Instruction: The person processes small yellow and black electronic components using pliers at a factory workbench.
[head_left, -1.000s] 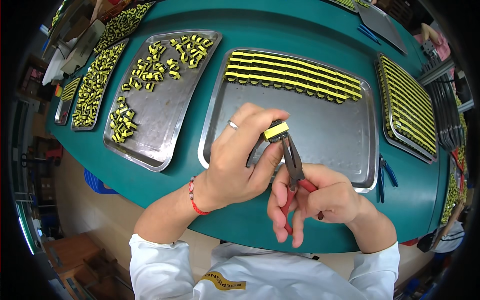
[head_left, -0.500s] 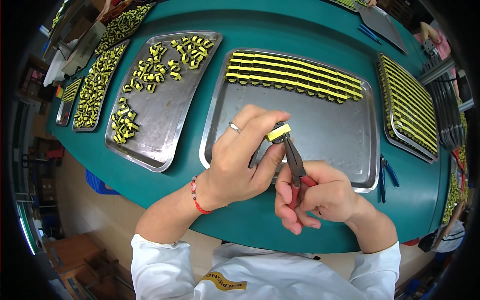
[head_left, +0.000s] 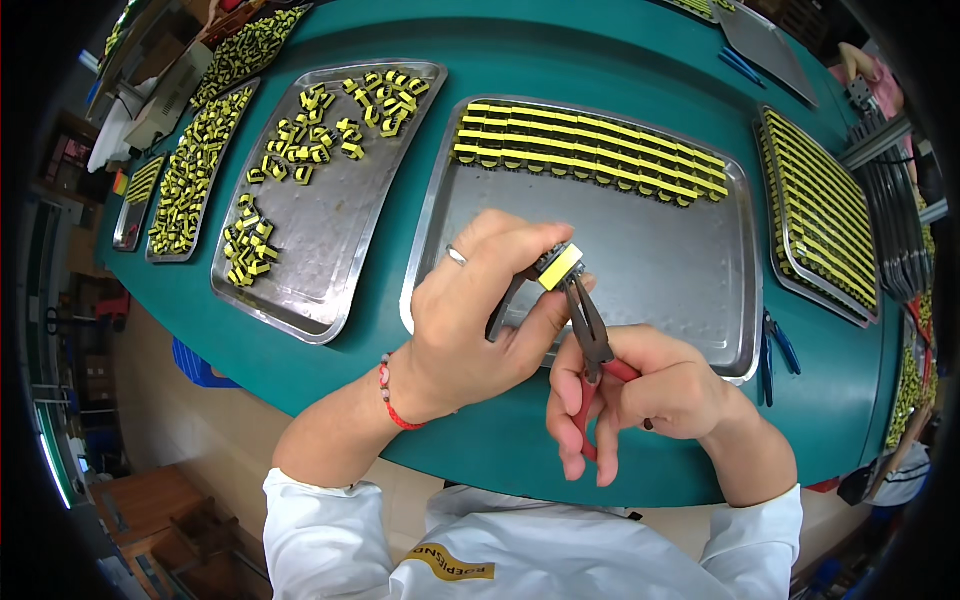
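Metal tray [head_left: 660,290], centre-right. Right hand [head_left: 665,390], lower centre, curled round red-handled needle-nose pliers [head_left: 592,338], jaws slightly parted. Mid-frame: yellow-and-black transformer-like component [head_left: 561,269], pinched in left hand [head_left: 465,315]; probably light, stiff; hold by body edges.

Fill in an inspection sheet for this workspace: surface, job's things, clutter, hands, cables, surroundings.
Surface: green table, bearing the centre tray and the neighbouring tray on its left, both metal.
Job's things: yellow-and-black component in hand; rowed components along the centre tray's far side; loose components in the neighbouring tray.
Clutter: blue tool right of the centre tray.
Hands: left hand pinches the component; right hand holds red-handled pliers, tips at the component, contact unclear.
Cables: none identifiable; dark curved objects far right are unclear.
Surroundings: floor lower left; another person's pink sleeve upper right.
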